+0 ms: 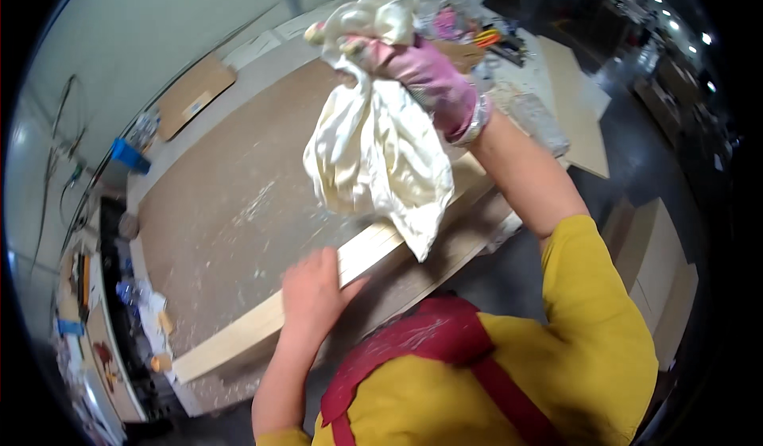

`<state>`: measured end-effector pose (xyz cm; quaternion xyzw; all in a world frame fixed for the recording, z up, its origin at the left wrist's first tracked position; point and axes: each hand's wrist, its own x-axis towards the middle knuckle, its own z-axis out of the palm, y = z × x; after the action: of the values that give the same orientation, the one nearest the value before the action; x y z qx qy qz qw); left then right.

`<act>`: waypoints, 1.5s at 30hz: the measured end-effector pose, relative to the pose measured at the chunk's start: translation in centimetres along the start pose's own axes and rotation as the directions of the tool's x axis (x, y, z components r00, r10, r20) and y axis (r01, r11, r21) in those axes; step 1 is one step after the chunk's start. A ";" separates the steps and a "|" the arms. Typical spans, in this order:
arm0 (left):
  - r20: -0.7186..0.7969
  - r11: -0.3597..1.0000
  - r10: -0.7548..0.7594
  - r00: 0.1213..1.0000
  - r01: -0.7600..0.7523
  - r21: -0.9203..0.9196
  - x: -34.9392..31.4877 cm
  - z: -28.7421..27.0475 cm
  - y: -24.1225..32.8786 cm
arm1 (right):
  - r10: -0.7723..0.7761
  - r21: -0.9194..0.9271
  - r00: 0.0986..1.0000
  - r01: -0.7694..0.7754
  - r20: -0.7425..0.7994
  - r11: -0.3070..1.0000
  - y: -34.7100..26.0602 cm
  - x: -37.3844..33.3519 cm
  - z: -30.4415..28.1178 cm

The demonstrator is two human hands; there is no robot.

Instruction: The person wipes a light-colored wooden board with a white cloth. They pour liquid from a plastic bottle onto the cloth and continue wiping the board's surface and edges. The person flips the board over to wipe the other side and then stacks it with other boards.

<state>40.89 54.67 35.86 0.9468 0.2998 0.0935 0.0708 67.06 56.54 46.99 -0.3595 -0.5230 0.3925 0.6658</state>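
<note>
A long pale wooden beam (238,331) lies slantwise along the near side of the worktable. My bare left hand (312,291) grips it near its middle, fingers over the top and thumb on the near side. Raised above the table, my right hand (437,84) wears a pink glove with a silvery band at the wrist. It is closed around a bunched cream satin cloth (377,156), whose folds hang down in front of the beam and hide part of it. The glove's fingertips poke out past the cloth and are slightly blurred.
The brown worktable top (230,199) carries pale scuffs. Cardboard (195,96) and a blue container (129,156) sit along its far left edge. Plastic bags and small tools (505,44) crowd the far right, beside thin panels (572,104). Boxes (652,263) stand at right.
</note>
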 end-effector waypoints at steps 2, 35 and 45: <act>0.027 1.000 0.009 1.000 -0.009 0.009 0.0 -0.1 -0.1 | 0.134 0.411 0.965 -0.219 0.226 0.885 3.9 0.9 2.9; 0.413 -0.421 -0.128 0.902 0.328 -0.846 5.0 -0.8 -10.2 | 0.464 -0.151 0.841 -0.438 0.279 0.886 15.9 0.7 7.7; -0.311 0.269 -0.907 0.285 -0.177 -0.947 -7.8 -9.8 -18.5 | 0.396 -0.449 0.691 -0.114 0.604 0.886 15.0 -0.9 9.1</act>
<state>22.22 65.93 40.78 0.3981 0.4544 0.6818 0.4125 55.86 62.82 35.00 -0.3815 -0.7386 0.4787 0.2826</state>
